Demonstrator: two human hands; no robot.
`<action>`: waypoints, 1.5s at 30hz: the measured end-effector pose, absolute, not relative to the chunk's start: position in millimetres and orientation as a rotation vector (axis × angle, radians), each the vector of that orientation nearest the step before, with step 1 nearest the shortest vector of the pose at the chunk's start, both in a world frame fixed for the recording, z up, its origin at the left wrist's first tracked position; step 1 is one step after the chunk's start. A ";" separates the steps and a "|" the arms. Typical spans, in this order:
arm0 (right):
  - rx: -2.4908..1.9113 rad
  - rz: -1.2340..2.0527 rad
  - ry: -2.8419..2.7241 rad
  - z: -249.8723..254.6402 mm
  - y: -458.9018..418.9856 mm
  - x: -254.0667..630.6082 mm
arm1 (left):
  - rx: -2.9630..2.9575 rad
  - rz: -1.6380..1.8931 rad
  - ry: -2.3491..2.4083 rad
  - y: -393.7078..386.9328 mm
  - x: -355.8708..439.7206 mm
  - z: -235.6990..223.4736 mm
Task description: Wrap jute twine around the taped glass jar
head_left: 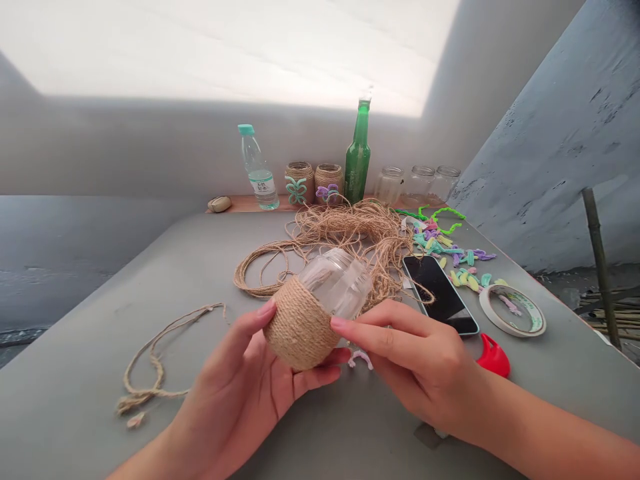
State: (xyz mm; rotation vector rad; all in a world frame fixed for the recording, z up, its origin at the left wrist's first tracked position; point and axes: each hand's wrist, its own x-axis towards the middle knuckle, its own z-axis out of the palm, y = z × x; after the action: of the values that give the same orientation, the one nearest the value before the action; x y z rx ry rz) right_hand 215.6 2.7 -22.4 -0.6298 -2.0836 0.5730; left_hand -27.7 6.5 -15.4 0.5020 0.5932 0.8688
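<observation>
A clear glass jar (pixel 330 280), its lower part wound in rows of jute twine (pixel 300 327), lies tilted in my left hand (pixel 255 387), mouth pointing up and to the right. The thumb of that hand presses the wrapped side while the fingers support it from below. At the upper edge of the winding, my right hand (pixel 420 360) is closed in a pinch on the twine; its fingertips touch the jar, and the strand between them is mostly hidden. Behind the jar spreads a loose heap of twine (pixel 350 227).
Two twine-wrapped jars (pixel 329 180), a green bottle (pixel 357 153), a water bottle (pixel 260 173) and bare glass jars (pixel 421 183) line the back. Rightward lie a phone (pixel 440 293), a tape roll (pixel 537 320), a red object (pixel 494 357) and coloured fuzzy pieces (pixel 450 250). Leftward is cut twine (pixel 155 367).
</observation>
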 end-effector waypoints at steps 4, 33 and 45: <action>-0.628 0.576 -2.108 -21.1 0.3 214.9 | 0.529 0.922 0.600 4.7 -26.3 -19.6; -0.741 0.468 -2.162 -27.1 9.6 219.2 | 0.292 0.935 0.541 10.6 -34.4 -13.4; -0.678 0.405 -2.171 -22.8 8.1 217.6 | 0.352 0.783 0.469 9.3 -27.5 -10.6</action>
State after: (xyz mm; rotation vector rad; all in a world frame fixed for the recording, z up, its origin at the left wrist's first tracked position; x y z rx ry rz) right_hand 217.6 8.1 -22.8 -0.6783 -2.1706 0.4047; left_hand -27.5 9.3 -10.6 0.3521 0.4692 0.7831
